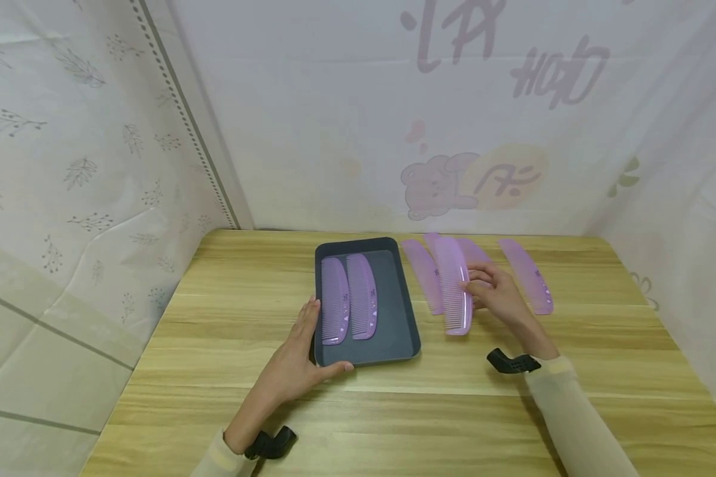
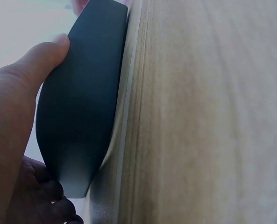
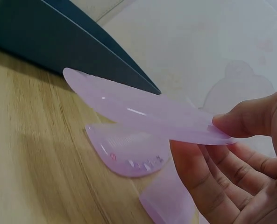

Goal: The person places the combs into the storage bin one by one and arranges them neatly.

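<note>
A purple comb (image 1: 455, 291) is pinched between the thumb and fingers of my right hand (image 1: 501, 298), raised above the table; the right wrist view shows the held comb (image 3: 143, 109) nearly edge-on. Two more purple combs, one at the left (image 1: 335, 301) and one beside it (image 1: 362, 298), lie side by side in a dark grey tray (image 1: 398, 318). My left hand (image 1: 292, 364) rests against the tray's near left corner, its fingers along the left side and its thumb along the front wall. In the left wrist view, the thumb touches the tray wall (image 2: 82, 88).
Right of the tray, several purple combs lie on the wooden table (image 1: 453, 411): one nearest the tray (image 1: 420, 271), others partly hidden behind the held comb, and one at the far right (image 1: 528, 275). Printed cloth (image 1: 334, 132) hangs behind and at both sides.
</note>
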### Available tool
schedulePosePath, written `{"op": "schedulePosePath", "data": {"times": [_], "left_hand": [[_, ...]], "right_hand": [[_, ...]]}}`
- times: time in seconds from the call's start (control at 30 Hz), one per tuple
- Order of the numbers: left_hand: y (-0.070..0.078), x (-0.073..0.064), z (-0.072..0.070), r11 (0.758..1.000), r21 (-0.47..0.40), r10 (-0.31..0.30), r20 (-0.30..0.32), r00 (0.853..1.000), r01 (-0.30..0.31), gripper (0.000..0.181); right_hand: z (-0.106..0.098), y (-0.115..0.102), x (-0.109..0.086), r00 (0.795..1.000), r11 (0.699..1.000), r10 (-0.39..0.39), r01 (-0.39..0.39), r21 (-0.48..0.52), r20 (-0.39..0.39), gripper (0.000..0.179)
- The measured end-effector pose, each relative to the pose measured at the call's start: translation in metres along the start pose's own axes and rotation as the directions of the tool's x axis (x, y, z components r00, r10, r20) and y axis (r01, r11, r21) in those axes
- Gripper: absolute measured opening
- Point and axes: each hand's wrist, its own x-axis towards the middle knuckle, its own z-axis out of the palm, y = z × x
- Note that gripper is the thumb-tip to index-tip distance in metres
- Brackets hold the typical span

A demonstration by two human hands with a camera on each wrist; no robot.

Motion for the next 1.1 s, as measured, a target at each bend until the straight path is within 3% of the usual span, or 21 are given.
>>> {"op": "schedulePosePath", "data": {"times": [0.47, 1.1], "left_hand": [[0.001, -0.001, -0.001, 1.0, -0.005, 0.005, -0.003, 1.0, -0.005, 0.136], [-0.002, 0.003, 0.0, 1.0, 0.001, 0.006, 0.004, 1.0, -0.006, 0.136]], "right_hand": [[0.024, -0.013, 0.012, 0.998, 1.0, 0.003, -0.003, -0.001, 0.065, 0.053], [0.047, -0.032, 0.027, 0.996, 1.0, 0.017, -0.016, -0.017, 0.086, 0.051]]}}
